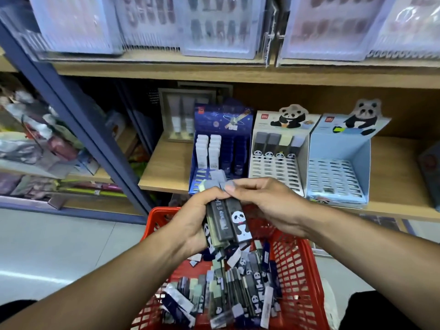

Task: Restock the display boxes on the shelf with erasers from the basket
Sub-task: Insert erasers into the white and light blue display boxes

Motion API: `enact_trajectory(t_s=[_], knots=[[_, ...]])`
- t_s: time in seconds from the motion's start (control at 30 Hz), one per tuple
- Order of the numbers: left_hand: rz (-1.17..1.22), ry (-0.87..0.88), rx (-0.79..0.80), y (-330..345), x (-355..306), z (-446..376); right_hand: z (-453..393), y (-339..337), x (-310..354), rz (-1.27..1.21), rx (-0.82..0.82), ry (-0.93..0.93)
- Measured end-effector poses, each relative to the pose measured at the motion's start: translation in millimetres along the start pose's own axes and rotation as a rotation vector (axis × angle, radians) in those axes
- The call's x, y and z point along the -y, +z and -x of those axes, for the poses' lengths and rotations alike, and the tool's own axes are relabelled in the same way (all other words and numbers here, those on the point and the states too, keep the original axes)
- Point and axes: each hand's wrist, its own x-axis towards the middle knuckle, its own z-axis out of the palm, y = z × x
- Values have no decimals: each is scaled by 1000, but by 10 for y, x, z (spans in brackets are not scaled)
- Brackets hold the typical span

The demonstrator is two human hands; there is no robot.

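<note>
Hands meet above a red plastic basket [297,265], seen from a head-worn camera looking down. The left hand [190,220] has its fingers curled tightly around a bundle of erasers [226,222], long dark sleeved sticks, one showing a cartoon panda on its wrapper. The bundle stands roughly upright in that grip, its grey and pale green tips poking out above the fingers. The right hand [266,203] comes in from the right, its thumb and fingertips pinching the top end of one eraser in the bundle, so both hands hold the same cluster.

Directly below the grip, the basket holds a loose heap of more erasers [228,289], some panda-printed, some dark blue, some white.

Just beyond the grip, on a wooden shelf [395,177], three display boxes stand side by side. The dark blue display box [222,120], nearest behind the held bundle, has a space design and is partly filled with rows of white and blue erasers. To the right of the grip, the white panda display box [283,122] has only a single back row filled, four erasers upright. Further right, the light blue panda display box [342,144] shows only its bare slotted tray.

Above the grip, an upper shelf carries blurred packets [214,27] of pale items.
</note>
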Motion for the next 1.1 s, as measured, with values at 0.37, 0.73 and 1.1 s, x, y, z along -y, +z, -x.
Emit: enact_trajectory(t_s=[0.37, 0.73, 1.1], knots=[[-94, -5, -33, 58, 64, -102, -164, -187, 42, -125, -108, 178], [-244, -20, 45, 406, 222, -257, -129, -1299, 395, 650, -845, -260], [-310, -37, 125, 1476, 666, -878, -229, -1866, 248, 787, -809, -345]])
